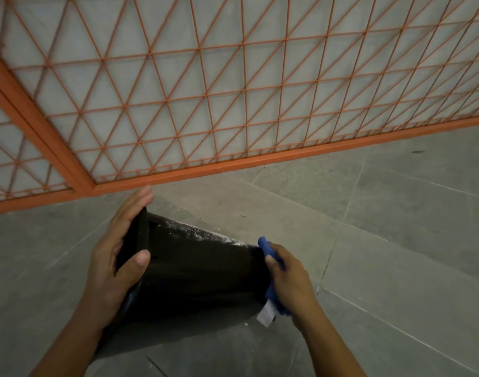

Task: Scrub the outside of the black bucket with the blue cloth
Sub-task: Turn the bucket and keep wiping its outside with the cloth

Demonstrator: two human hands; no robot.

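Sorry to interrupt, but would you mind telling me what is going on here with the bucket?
A person is cleaning a black bucket that lies tipped on its side over the grey tiled floor. The left hand grips its rim, thumb on the outside wall. The right hand holds a blue cloth against the bucket's base end. White suds or residue show along the upper edge. An orange metal grille stands behind.

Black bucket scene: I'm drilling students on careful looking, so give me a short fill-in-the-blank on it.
1. The left hand grips the black bucket by its ____.
2. The right hand holds a ____ cloth.
3. The metal grille behind is painted ____.

Missing words: rim; blue; orange.
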